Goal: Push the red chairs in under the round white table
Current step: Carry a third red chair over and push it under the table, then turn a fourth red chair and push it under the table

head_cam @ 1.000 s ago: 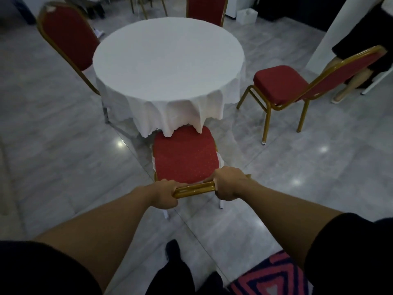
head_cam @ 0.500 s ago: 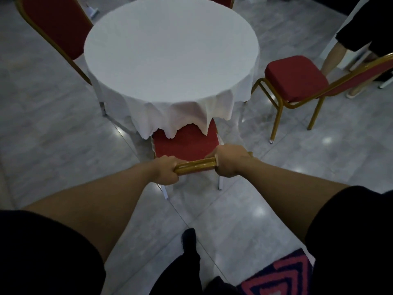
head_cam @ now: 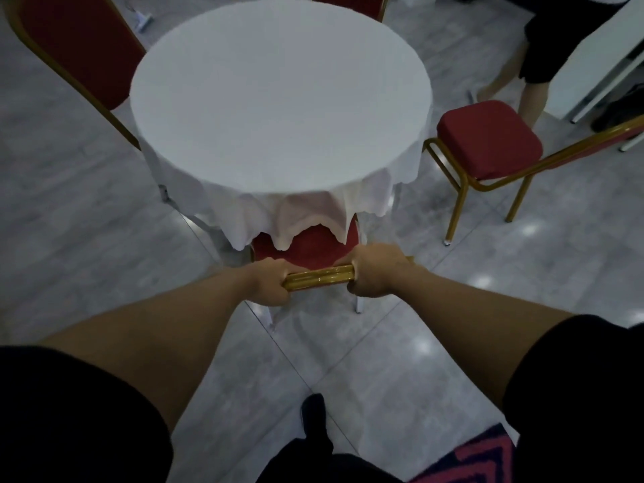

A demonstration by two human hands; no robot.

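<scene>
The round white table (head_cam: 278, 99) stands ahead under a draped white cloth. Directly before me is a red chair (head_cam: 310, 247) with a gold frame; most of its seat is hidden under the cloth's hem. My left hand (head_cam: 268, 284) and my right hand (head_cam: 376, 271) both grip the gold top rail of its back. A second red chair (head_cam: 488, 137) stands apart from the table at the right, seat fully exposed. A third red chair (head_cam: 80, 50) stands at the table's left, and a fourth chair's back (head_cam: 348, 1) peeks out behind the table.
Another person's bare legs (head_cam: 529, 95) stand at the upper right beside a white panel (head_cam: 592, 57). The floor is glossy grey tile. My dark shoe (head_cam: 313, 416) and a red-patterned rug (head_cam: 481, 454) lie at the bottom.
The chair in my hands has slid forward under the table, so less of its red seat shows. I have stepped closer, and the table now fills more of the view.
</scene>
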